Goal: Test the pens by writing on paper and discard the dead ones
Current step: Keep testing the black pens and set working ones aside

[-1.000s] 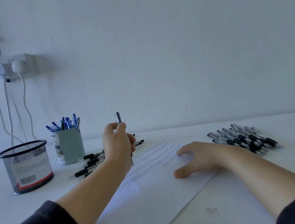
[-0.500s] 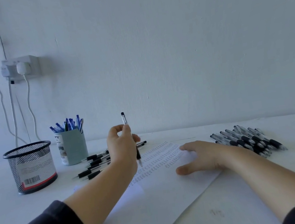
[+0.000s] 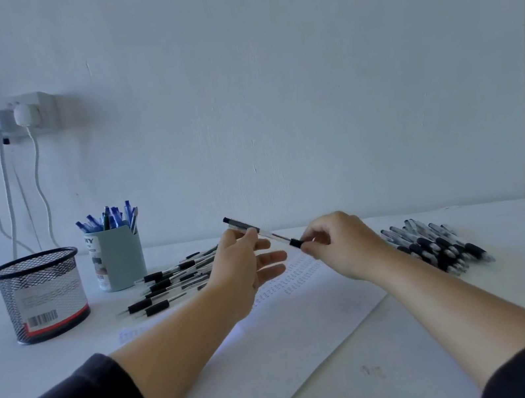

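While both hands meet above paper (image 3: 280,352), pen (image 3: 265,234) spans between them: left hand (image 3: 243,271) pinches barrel, lower fingers spread; right hand (image 3: 338,245) pinches black grip end. Tip hidden behind fingers. Scribbles on paper too small to read.

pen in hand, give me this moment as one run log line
pen: held in air over paper | left hand: pinches barrel | right hand: pinches black grip end | mesh bin: untouched
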Tool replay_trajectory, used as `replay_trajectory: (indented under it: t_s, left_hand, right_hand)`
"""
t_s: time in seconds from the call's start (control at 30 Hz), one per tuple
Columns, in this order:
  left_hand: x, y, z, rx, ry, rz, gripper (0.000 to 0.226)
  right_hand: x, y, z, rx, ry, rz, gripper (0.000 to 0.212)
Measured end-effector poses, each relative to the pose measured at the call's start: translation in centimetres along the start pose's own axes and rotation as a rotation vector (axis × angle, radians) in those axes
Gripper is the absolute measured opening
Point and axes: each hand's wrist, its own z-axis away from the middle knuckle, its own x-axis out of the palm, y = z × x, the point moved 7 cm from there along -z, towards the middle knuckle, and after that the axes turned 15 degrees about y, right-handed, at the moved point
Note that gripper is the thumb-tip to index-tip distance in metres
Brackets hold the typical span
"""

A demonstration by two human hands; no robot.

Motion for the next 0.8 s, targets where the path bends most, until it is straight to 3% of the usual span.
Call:
replay_trajectory:
  t_s: [0.13,0.27,0.4,0.47,0.67,0.8]
  left_hand:
    - [-0.2,-0.4,-0.1,0.065,-0.029,-0.227,0.014]
    - [0.0,-0.7,0.1,0.082,-0.062,-0.318,0.006]
    - [0.3,-0.8,0.1,0.099,-0.086,-0.361,0.006]
    - [0.3,-0.7,0.1,0.106,-0.088,-0.370,0.007]
    - [0.3,-0.8,0.1,0.110,-0.096,-0.378,0.010]
    - [0.3,-0.8,0.0,0.114,-0.089,-0.380,0.011]
  right_hand:
    - [-4.8,3.1,-1.1,0.173,0.382,0.236,0.012]
    - [-9.9,8.9,0.0,0.535,0.629,0.337,0.014]
    - [-11.6,12.8,2.2,0.837,0.608,0.381,0.006]
    - [-11.6,13.6,3.1,0.914,0.558,0.410,0.013]
    - [-11.2,13.9,3.5,0.929,0.481,0.514,0.028]
    - [-10.8,13.1,3.1,0.887,0.436,0.592,0.020]
